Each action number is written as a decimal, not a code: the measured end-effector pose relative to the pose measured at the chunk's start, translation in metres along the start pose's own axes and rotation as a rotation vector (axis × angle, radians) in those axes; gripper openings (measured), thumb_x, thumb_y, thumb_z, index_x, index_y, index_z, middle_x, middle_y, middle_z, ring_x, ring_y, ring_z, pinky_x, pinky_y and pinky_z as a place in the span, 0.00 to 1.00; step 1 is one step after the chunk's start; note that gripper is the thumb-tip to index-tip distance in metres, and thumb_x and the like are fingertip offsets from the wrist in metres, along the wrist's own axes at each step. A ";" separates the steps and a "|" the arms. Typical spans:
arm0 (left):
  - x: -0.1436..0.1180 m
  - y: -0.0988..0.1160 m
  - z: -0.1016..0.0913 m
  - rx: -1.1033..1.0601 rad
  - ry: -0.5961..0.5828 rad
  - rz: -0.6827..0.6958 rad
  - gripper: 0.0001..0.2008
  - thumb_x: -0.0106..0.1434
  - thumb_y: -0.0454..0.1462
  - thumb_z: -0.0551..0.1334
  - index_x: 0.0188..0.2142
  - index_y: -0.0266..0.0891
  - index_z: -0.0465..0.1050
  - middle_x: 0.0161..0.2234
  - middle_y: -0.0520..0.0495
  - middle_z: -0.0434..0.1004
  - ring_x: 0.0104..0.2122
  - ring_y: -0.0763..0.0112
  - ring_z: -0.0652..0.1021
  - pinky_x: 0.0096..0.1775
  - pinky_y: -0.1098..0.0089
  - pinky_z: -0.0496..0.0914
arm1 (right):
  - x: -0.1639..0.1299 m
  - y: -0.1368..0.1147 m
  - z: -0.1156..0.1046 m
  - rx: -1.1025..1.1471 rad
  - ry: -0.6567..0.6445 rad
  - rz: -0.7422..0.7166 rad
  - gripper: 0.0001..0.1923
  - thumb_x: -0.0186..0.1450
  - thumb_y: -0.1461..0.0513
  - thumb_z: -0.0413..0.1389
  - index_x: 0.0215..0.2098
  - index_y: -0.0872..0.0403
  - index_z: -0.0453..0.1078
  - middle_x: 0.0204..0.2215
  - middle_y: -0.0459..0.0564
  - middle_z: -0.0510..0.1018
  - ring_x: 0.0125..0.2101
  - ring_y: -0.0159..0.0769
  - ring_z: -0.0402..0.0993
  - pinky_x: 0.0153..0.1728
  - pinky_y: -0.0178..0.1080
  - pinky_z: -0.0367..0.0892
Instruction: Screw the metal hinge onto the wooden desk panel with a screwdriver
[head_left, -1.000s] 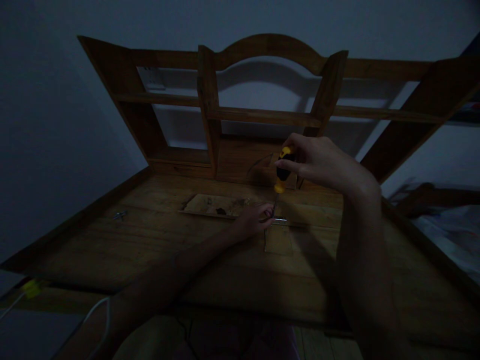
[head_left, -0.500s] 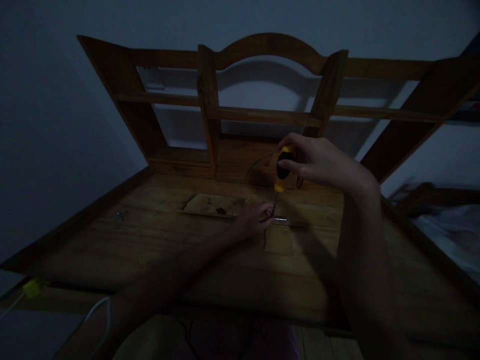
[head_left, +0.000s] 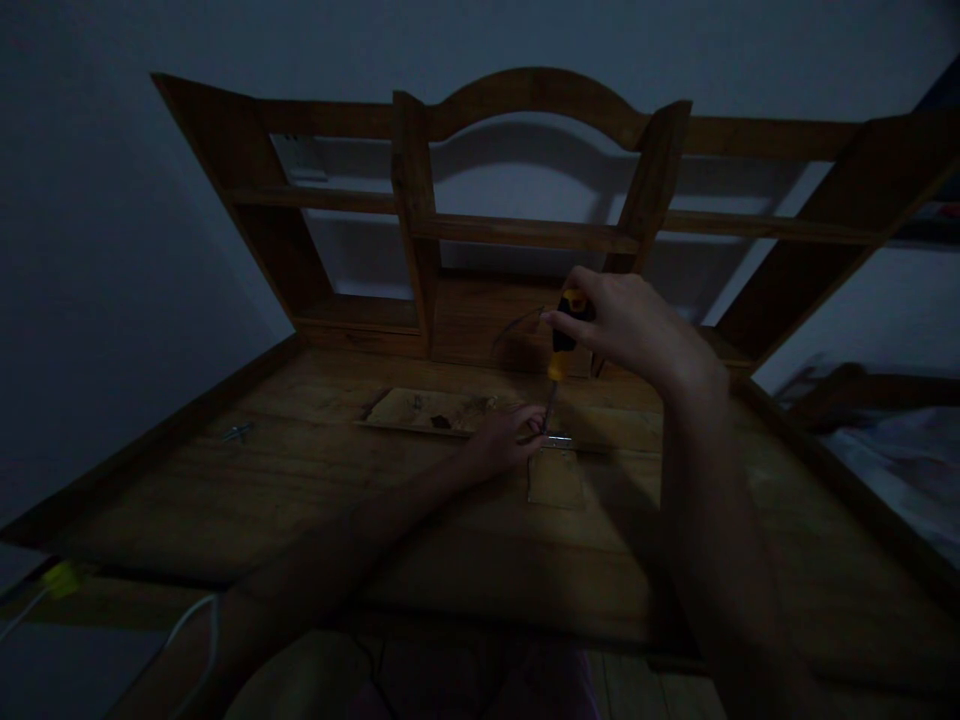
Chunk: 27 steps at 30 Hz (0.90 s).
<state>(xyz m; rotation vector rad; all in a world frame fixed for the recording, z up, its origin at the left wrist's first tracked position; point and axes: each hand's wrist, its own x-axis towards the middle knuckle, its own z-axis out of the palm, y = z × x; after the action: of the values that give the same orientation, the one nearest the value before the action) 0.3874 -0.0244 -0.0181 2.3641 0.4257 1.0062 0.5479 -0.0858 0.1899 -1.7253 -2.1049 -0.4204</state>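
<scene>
My right hand (head_left: 611, 315) grips the black and yellow handle of a screwdriver (head_left: 559, 345), its shaft slanting down to the desk. The tip ends beside the fingers of my left hand (head_left: 510, 437), which are pinched together low over the wood; what they hold, if anything, is hidden. Just right of these fingertips lies a small shiny metal hinge (head_left: 559, 440). It sits along the upper edge of a small square wooden piece (head_left: 555, 480). A longer thin board (head_left: 420, 408) with dark marks lies to the left, behind my left forearm.
A wooden shelf unit (head_left: 525, 232) rises at the back of the desk (head_left: 300, 500). Small metal pieces (head_left: 238, 432) lie at the left. A yellow plug-like object (head_left: 64, 578) and a white cable (head_left: 214, 620) are at the lower left. The room is dim.
My right hand has turned on the screwdriver's handle, and its wrist has shifted slightly left. The left hand stays in place beside the hinge.
</scene>
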 end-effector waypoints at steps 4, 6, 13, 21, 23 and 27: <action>0.000 -0.002 0.000 0.029 -0.010 -0.018 0.14 0.60 0.33 0.65 0.46 0.39 0.69 0.36 0.49 0.76 0.37 0.69 0.77 0.42 0.69 0.71 | -0.001 0.002 -0.006 0.096 -0.052 -0.055 0.20 0.66 0.54 0.53 0.53 0.54 0.69 0.43 0.55 0.78 0.41 0.46 0.74 0.42 0.44 0.65; 0.000 -0.001 0.000 0.029 -0.009 -0.022 0.13 0.60 0.33 0.65 0.45 0.39 0.70 0.36 0.49 0.76 0.36 0.69 0.77 0.41 0.69 0.71 | -0.001 0.003 -0.009 0.134 -0.075 -0.066 0.21 0.66 0.55 0.53 0.55 0.53 0.69 0.44 0.54 0.79 0.41 0.46 0.74 0.42 0.44 0.65; 0.001 0.001 0.000 -0.004 0.009 -0.012 0.14 0.61 0.33 0.64 0.47 0.39 0.69 0.35 0.50 0.76 0.36 0.70 0.77 0.41 0.70 0.71 | -0.001 0.000 -0.006 0.134 -0.040 -0.067 0.19 0.67 0.53 0.54 0.52 0.53 0.70 0.42 0.54 0.79 0.39 0.44 0.75 0.41 0.43 0.65; 0.001 0.002 -0.002 0.004 -0.004 -0.011 0.12 0.61 0.33 0.64 0.45 0.39 0.69 0.35 0.50 0.76 0.36 0.70 0.77 0.41 0.70 0.71 | 0.000 -0.002 -0.002 0.027 0.002 0.005 0.20 0.66 0.48 0.53 0.46 0.53 0.72 0.39 0.56 0.79 0.41 0.49 0.74 0.41 0.45 0.65; 0.001 0.003 -0.002 0.009 -0.008 -0.015 0.12 0.61 0.34 0.64 0.45 0.39 0.70 0.35 0.50 0.76 0.36 0.70 0.77 0.41 0.70 0.71 | -0.001 -0.002 -0.006 0.104 -0.056 -0.044 0.19 0.66 0.50 0.53 0.49 0.51 0.72 0.43 0.54 0.79 0.43 0.48 0.74 0.43 0.45 0.65; 0.000 0.001 -0.001 -0.004 -0.010 -0.026 0.12 0.61 0.33 0.64 0.44 0.39 0.70 0.35 0.50 0.77 0.36 0.69 0.77 0.41 0.70 0.71 | -0.004 0.001 -0.014 0.189 -0.121 -0.084 0.20 0.64 0.56 0.54 0.54 0.50 0.70 0.46 0.51 0.78 0.44 0.46 0.74 0.44 0.44 0.66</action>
<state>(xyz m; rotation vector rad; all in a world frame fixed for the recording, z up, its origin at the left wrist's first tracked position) 0.3863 -0.0247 -0.0168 2.3527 0.4487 0.9826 0.5507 -0.0957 0.2003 -1.5953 -2.2281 -0.1366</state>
